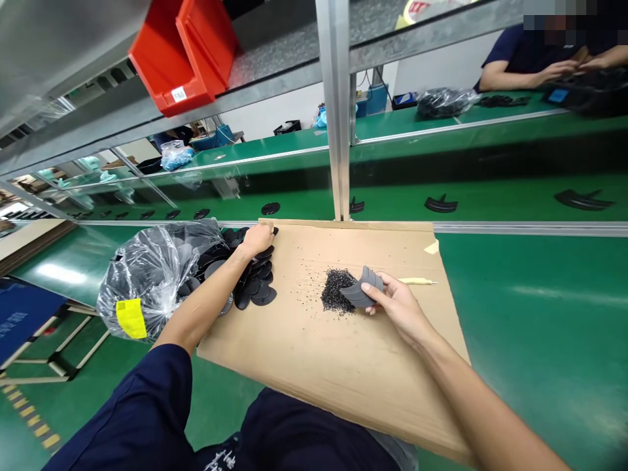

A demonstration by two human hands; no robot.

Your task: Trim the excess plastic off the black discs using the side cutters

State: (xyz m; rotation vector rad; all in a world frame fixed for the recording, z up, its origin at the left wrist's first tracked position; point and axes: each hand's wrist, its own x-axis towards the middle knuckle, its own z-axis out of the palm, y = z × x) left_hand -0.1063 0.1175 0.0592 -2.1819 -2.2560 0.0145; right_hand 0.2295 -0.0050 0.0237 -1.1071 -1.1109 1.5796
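My right hand pinches a curved grey rubber piece at 9 o'clock, and my open left hand lies on black rubber discs; slackened fingers could drop the piece into the black granule heap, scattering it.

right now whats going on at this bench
A person holds a curved grey piece in their right hand, beside a pile of black granules on a cardboard sheet. Their left hand rests on a heap of black discs next to a clear plastic bag. A co-worker is across the green bench.
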